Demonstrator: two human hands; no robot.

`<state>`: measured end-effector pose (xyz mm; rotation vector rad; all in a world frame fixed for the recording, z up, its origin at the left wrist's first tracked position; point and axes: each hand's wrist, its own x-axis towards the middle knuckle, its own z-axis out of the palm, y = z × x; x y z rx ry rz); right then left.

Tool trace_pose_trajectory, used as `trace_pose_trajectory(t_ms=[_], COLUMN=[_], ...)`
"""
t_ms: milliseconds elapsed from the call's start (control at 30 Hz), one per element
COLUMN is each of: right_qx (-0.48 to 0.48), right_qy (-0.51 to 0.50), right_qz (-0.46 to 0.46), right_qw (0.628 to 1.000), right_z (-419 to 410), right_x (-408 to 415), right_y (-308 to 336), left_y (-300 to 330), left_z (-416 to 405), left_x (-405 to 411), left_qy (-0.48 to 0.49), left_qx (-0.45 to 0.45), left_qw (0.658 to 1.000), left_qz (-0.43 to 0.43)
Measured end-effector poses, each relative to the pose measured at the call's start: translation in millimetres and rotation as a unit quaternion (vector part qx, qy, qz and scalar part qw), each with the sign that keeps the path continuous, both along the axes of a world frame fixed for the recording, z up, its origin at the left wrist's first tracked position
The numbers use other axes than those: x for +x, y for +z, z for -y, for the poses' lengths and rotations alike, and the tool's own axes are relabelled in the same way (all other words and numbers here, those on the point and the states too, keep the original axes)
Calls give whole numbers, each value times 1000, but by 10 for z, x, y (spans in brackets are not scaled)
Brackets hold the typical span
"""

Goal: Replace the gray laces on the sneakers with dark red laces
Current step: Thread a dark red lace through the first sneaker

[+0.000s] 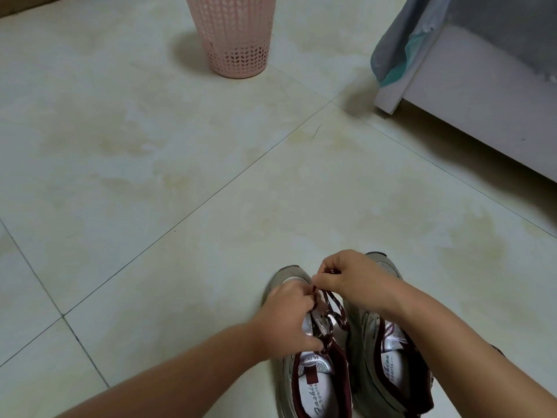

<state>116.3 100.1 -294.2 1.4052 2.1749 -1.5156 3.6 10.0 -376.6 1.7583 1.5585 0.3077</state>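
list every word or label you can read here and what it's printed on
"Fashion Sports": on the insole of the left sneaker, partly cut off by the picture's edge.
"Fashion Sports": on the insole of the right sneaker.
"BALENO...": on the tongue label of the left sneaker, upside down; its end is hidden under the left hand.
Nothing readable on the pink basket or the white furniture.

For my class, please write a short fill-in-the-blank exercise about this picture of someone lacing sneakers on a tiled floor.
1. Both hands, the left hand and the right hand, pinch a dark ____ shoelace.
2. The lace belongs to the ____ of the two gray sneakers.
3. A perforated plastic basket standing on the floor is ____ in colour.

Missing words: red; left; pink
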Motion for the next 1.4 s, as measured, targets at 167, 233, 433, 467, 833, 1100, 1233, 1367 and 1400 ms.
trace_pose_trajectory(t_ms=[167,233,433,467,833,1100,1233,1367,1400], right_qx=[40,53,51,42,87,52,66,33,27], right_qy=[-103,-160,-228,-223,-145,-86,-106,-114,-110], right_qz=[-31,-53,-32,-20,-70,-215,-213,-202,-194], right_qw=[993,984,972,974,983,971,969,972,974], right_z=[-111,-171,-217,-201,187,372,413,510,537], right_x=[-13,-17,141,169,178,-176,-206,-76,-56], right_y=[-54,-126,-272,-280,173,663,858,943,957], left_y=[51,46,257,341,1333,1992,2337,2538,2556], left_z=[50,73,-9,-43,-431,-517,-521,-435,-398], left_x=[59,74,-24,-64,-351,-362,-428,-482,-477], left_qy=[-3,-3,100,129,246,253,271,279,282], left_qx=[-58,-13,-83,-123,-99,-8,37,62,60], left_qw=[998,1000,978,959,821,823,817,843,850], left_qz=[14,-2,163,221,506,508,508,455,440])
